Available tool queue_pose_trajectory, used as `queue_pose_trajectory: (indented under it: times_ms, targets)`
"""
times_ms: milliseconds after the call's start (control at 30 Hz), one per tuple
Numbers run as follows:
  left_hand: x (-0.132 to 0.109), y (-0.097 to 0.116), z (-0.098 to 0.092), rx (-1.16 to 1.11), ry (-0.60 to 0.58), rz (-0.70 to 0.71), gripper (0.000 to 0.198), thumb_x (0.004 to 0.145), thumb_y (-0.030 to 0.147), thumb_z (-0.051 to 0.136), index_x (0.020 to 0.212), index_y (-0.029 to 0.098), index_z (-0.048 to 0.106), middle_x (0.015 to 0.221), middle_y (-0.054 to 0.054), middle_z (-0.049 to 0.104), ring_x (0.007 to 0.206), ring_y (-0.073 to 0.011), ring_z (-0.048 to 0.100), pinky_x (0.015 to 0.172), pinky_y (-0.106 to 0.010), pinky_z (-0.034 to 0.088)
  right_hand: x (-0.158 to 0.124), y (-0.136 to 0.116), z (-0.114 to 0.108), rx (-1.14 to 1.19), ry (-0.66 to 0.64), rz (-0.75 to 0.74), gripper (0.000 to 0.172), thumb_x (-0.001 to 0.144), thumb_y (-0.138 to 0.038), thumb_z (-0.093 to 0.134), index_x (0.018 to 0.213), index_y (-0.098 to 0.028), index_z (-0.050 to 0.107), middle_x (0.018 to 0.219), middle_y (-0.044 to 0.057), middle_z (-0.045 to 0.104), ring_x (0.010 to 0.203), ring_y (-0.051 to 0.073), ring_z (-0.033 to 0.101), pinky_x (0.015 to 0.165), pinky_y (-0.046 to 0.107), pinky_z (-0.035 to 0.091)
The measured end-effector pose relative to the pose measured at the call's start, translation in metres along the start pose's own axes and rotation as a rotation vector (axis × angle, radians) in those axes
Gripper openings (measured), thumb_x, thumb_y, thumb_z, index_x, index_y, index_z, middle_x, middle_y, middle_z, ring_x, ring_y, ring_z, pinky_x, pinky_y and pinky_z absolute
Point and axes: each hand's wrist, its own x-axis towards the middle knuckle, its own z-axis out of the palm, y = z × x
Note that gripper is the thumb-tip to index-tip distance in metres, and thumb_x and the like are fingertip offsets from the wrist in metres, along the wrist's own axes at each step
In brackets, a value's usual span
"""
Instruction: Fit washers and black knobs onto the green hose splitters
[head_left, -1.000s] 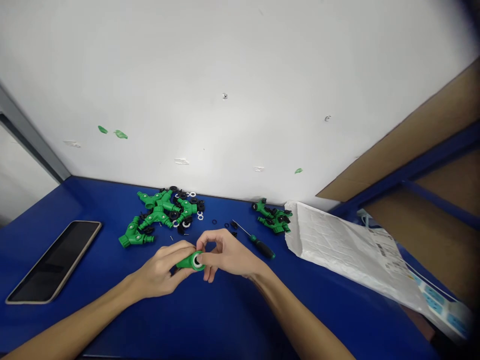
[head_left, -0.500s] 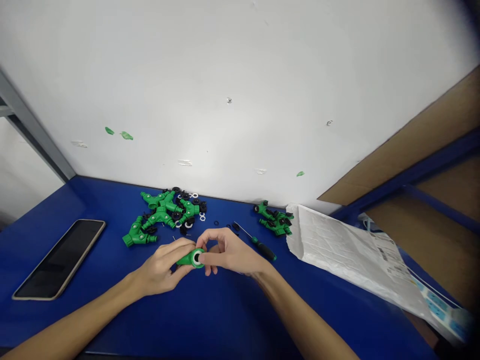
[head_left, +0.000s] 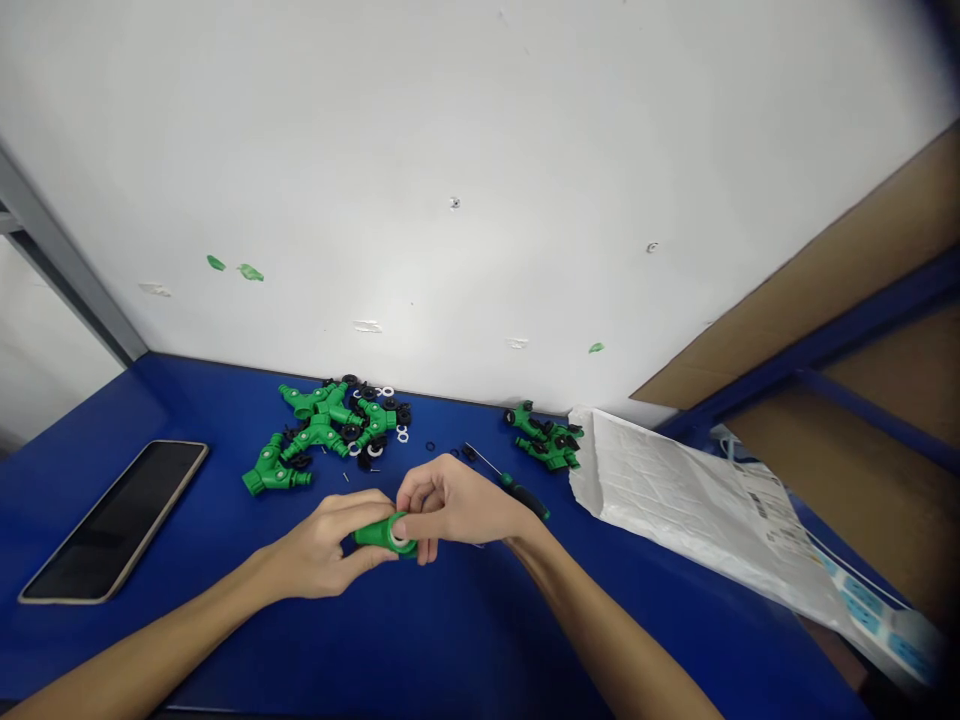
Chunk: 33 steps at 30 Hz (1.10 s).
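My left hand (head_left: 326, 548) is closed around a green plastic hose connector (head_left: 373, 535), thumb below and fingers above. Its round opening faces up and to the right, with a white ring (head_left: 405, 542) partly visible inside. Over that opening lies the thumb of my right hand (head_left: 459, 508), whose curled fingers grip the connector's far side. Whether a small part sits under the thumb is hidden. Behind my hands, several green Y-shaped hose connectors (head_left: 319, 432) lie piled with black parts and white washers (head_left: 375, 452).
A screwdriver (head_left: 523, 494) lies beyond my right hand, beside a smaller group of green connectors (head_left: 551, 445). To the right is a white mailer bag (head_left: 675, 500). A phone (head_left: 116, 520) lies at the left on the blue table (head_left: 360, 650). A white wall (head_left: 450, 270) rises behind.
Both hands and the connector have come slightly nearer to me. My right thumb now covers more of the opening, and the white ring shows less.
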Motion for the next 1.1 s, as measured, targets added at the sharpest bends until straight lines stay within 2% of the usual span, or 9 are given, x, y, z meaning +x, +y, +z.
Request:
queue_pose_trajectory:
  times_ms: [100, 167, 267, 333, 433, 567, 767, 967, 1100]
  targets:
    - [-0.001, -0.005, 0.003, 0.02, 0.087, 0.013, 0.019, 0.087, 0.016, 0.06, 0.106, 0.013, 0.061, 0.088, -0.01, 0.065, 0.077, -0.0178, 0.061, 0.068, -0.03, 0.051, -0.007, 0.002, -0.01, 0.014, 0.092, -0.113, 0.04, 0.074, -0.05, 0.072, 0.086, -0.012, 0.065, 0.065, 0.002, 0.065, 0.051, 0.013, 0.064, 0.05, 0.024, 0.053]
    - [-0.005, -0.01, 0.006, 0.047, 0.116, 0.002, 0.023, 0.086, 0.017, 0.061, 0.109, 0.013, 0.059, 0.095, -0.012, 0.067, 0.084, -0.0201, 0.064, 0.073, -0.032, 0.053, -0.012, 0.007, -0.022, -0.057, 0.283, -0.19, 0.038, 0.082, -0.05, 0.064, 0.085, -0.013, 0.065, 0.066, 0.002, 0.064, 0.05, 0.012, 0.061, 0.047, 0.022, 0.048]
    - [-0.01, -0.017, 0.008, 0.122, 0.184, -0.037, 0.038, 0.086, 0.015, 0.06, 0.124, 0.017, 0.051, 0.104, -0.012, 0.068, 0.09, -0.0204, 0.066, 0.077, -0.032, 0.054, -0.018, 0.023, -0.042, -0.363, 0.689, -0.209, 0.032, 0.09, -0.043, 0.053, 0.077, -0.015, 0.063, 0.063, 0.0, 0.06, 0.05, 0.011, 0.055, 0.05, 0.023, 0.044]
    - [-0.011, -0.019, 0.009, 0.132, 0.191, 0.024, 0.042, 0.088, 0.012, 0.057, 0.128, 0.019, 0.046, 0.102, -0.01, 0.068, 0.085, -0.0183, 0.066, 0.074, -0.03, 0.054, -0.021, 0.038, -0.05, -0.649, 0.791, -0.153, 0.026, 0.092, -0.035, 0.051, 0.08, -0.017, 0.065, 0.066, 0.001, 0.062, 0.057, 0.014, 0.057, 0.056, 0.026, 0.045]
    - [-0.009, -0.018, 0.01, 0.106, 0.16, 0.137, 0.032, 0.088, 0.007, 0.053, 0.118, 0.018, 0.051, 0.088, -0.007, 0.067, 0.074, -0.0154, 0.063, 0.066, -0.027, 0.052, -0.021, 0.057, -0.054, -0.869, 0.821, -0.12, 0.018, 0.09, -0.026, 0.051, 0.086, -0.018, 0.066, 0.08, 0.005, 0.066, 0.074, 0.019, 0.061, 0.069, 0.032, 0.047]
    - [-0.006, -0.016, 0.009, 0.086, 0.145, 0.126, 0.028, 0.088, 0.008, 0.054, 0.114, 0.016, 0.053, 0.088, -0.008, 0.065, 0.076, -0.0166, 0.061, 0.065, -0.028, 0.051, -0.025, 0.069, -0.054, -0.947, 0.829, -0.107, 0.011, 0.086, -0.021, 0.056, 0.09, -0.018, 0.066, 0.094, 0.009, 0.065, 0.091, 0.025, 0.058, 0.083, 0.039, 0.046]
    - [-0.006, -0.016, 0.009, 0.115, 0.138, 0.128, 0.033, 0.088, 0.004, 0.051, 0.118, 0.017, 0.053, 0.094, -0.01, 0.062, 0.081, -0.0168, 0.058, 0.065, -0.027, 0.051, -0.034, 0.073, -0.059, -1.027, 0.775, -0.09, 0.017, 0.085, -0.02, 0.06, 0.101, -0.019, 0.067, 0.1, 0.009, 0.062, 0.094, 0.025, 0.056, 0.088, 0.041, 0.047]
    - [-0.005, -0.013, 0.008, 0.081, 0.112, 0.102, 0.032, 0.088, 0.002, 0.05, 0.116, 0.017, 0.054, 0.092, -0.008, 0.06, 0.079, -0.0155, 0.056, 0.067, -0.027, 0.05, -0.032, 0.078, -0.062, -1.015, 0.859, -0.105, 0.017, 0.089, -0.02, 0.054, 0.1, -0.018, 0.068, 0.098, 0.01, 0.063, 0.094, 0.026, 0.055, 0.086, 0.041, 0.048]
    - [-0.006, -0.014, 0.007, 0.061, 0.16, 0.082, 0.031, 0.087, 0.003, 0.053, 0.115, 0.017, 0.055, 0.089, -0.007, 0.06, 0.077, -0.0154, 0.055, 0.066, -0.028, 0.049, -0.031, 0.08, -0.062, -1.018, 0.843, -0.129, 0.018, 0.09, -0.021, 0.054, 0.1, -0.018, 0.069, 0.098, 0.01, 0.062, 0.094, 0.026, 0.054, 0.087, 0.043, 0.048]
